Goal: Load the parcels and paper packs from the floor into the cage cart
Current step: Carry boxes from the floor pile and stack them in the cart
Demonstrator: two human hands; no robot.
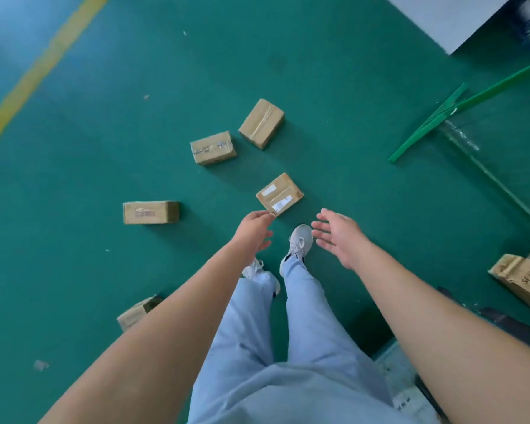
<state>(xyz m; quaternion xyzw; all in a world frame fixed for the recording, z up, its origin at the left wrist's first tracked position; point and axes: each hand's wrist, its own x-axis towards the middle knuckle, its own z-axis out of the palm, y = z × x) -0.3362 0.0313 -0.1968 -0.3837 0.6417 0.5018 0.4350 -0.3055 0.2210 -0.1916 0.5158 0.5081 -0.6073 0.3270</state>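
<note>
Your left hand (255,229) reaches down to the labelled parcel (279,193) on the green floor (104,117), fingertips at its near corner, though you cannot tell from here whether that grip has closed on it. Your right hand (338,235) hovers just right of that parcel, fingers spread wide, holding nothing. Beyond the labelled parcel lie two taped parcels (213,147) (262,123), another parcel (151,212) sits well to its left, and your white shoe (300,240) stands just below it.
</note>
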